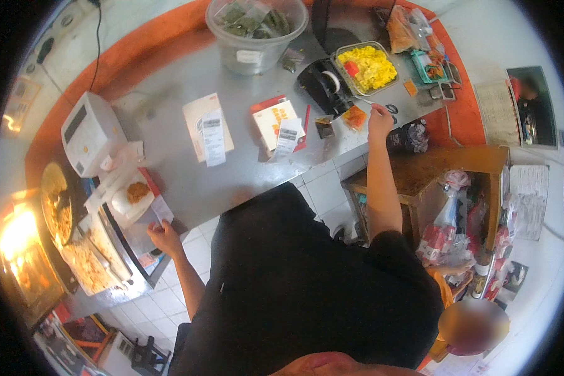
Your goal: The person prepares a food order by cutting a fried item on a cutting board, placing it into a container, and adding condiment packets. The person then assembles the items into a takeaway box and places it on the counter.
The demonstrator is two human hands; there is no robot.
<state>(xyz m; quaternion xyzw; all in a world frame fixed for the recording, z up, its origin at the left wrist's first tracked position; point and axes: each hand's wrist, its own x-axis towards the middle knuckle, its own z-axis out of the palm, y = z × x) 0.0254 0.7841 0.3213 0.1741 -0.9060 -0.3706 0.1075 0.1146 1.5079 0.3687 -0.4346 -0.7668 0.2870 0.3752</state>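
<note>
My left hand pinches the edge of a white paper slip beside an open takeaway box. White rice with a brown topping lies in that box. Over on the right, my right hand holds the thin, pale handle of a utensil; its far end is hard to make out. Just beyond it stands a clear tub of yellow food, perhaps scrambled egg, with a red piece on it. Orange sachets and a dark sachet lie near this hand.
Two flat boxes bearing printed slips lie on the steel counter. Behind are a bucket of packets and a black tape dispenser. A cutting board with a knife is left; a wooden cabinet and another person are right.
</note>
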